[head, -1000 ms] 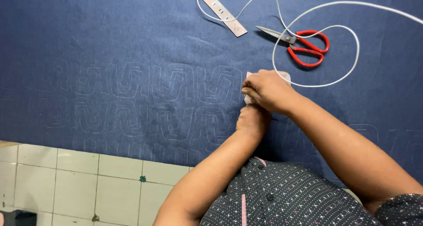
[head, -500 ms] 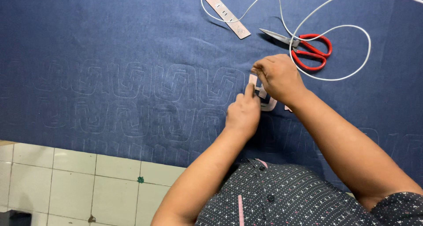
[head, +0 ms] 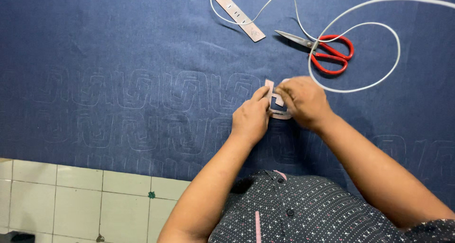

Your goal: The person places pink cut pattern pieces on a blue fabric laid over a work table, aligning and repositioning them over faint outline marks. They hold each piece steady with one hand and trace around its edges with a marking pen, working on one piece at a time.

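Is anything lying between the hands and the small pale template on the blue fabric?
Nothing visible does. The left hand and right hand both rest directly on the pale template. The red scissors and white cord lie apart, farther up the blue fabric.

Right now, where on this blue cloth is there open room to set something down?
The blue cloth lies bare along its whole left side, left of the pink strip. It is crowded at upper right: red-handled scissors, looping white cord, with both hands on the small template.
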